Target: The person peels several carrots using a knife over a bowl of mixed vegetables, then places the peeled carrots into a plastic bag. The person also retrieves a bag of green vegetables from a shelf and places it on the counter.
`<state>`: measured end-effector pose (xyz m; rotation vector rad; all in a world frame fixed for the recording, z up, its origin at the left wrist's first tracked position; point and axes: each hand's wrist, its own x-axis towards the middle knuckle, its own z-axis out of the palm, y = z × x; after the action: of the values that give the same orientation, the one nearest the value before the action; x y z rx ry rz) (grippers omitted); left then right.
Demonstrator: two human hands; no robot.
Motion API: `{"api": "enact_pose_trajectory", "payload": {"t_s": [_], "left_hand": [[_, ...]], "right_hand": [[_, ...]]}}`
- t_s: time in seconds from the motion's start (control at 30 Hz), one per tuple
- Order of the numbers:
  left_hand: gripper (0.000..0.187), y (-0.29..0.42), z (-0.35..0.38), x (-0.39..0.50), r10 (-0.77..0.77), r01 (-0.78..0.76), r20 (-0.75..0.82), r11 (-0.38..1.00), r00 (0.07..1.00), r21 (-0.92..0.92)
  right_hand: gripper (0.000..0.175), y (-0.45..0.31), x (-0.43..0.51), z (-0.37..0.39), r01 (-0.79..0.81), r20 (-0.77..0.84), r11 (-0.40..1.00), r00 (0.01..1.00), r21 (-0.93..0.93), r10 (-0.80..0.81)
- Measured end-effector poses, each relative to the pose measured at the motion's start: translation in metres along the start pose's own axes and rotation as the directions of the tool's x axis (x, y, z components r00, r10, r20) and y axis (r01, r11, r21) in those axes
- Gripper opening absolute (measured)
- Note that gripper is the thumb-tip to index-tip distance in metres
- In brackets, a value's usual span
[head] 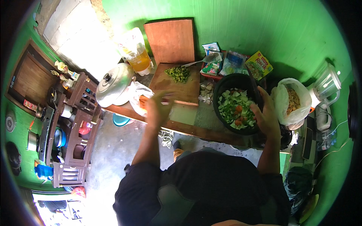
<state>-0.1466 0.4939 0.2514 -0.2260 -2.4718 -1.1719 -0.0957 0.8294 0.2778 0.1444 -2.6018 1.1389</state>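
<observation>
My left hand (159, 110), blurred, hangs at the counter's front edge beside a white plastic bag (137, 91) with orange carrots (143, 101) in it. Whether its fingers hold anything is unclear. Behind it lies a wooden cutting board (161, 83) bearing a heap of chopped green vegetable (178, 74). My right hand (265, 114) is at the right rim of a black bowl (217, 113), gripping a knife (253, 84) whose dark blade points away from me. Inside the bowl are cut pale-green leaves (233, 104) and orange carrot pieces (239, 115).
A lidded metal pot (116, 84) and an oil pouch (138, 58) stand left. Behind the bowl are seasoning packets (233, 62) and a spoon (209, 58); garlic (207, 90) lies beside it. An open bag of brown food (294, 100) and a blender (326, 83) stand right.
</observation>
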Motion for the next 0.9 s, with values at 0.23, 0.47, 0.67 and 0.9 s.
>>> {"api": "enact_pose_trajectory", "payload": {"t_s": [0.23, 0.47, 0.67, 0.9], "left_hand": [[0.022, -0.088, -0.032, -0.016, -0.099, 0.060, 0.060, 0.885, 0.993, 0.462], [0.020, -0.102, -0.013, 0.009, -0.166, 0.051, 0.171, 0.846, 0.971, 0.531], [0.032, -0.105, -0.012, 0.014, -0.067, -0.070, 0.215, 0.817, 0.974, 0.572], [0.029, -0.099, -0.016, 0.006, -0.081, -0.139, 0.302, 0.756, 0.950, 0.640]], "right_hand": [[0.045, 0.002, 0.004, -0.004, 0.006, 0.108, 0.988, 0.994, -0.156, 0.011], [0.031, -0.008, 0.002, -0.008, 0.039, 0.048, 0.991, 0.998, -0.129, -0.033], [0.030, 0.007, -0.011, -0.027, 0.045, -0.134, 0.995, 0.990, 0.089, -0.033], [0.030, 0.011, -0.058, -0.062, -0.135, -0.219, 0.945, 0.954, 0.299, 0.206]]}}
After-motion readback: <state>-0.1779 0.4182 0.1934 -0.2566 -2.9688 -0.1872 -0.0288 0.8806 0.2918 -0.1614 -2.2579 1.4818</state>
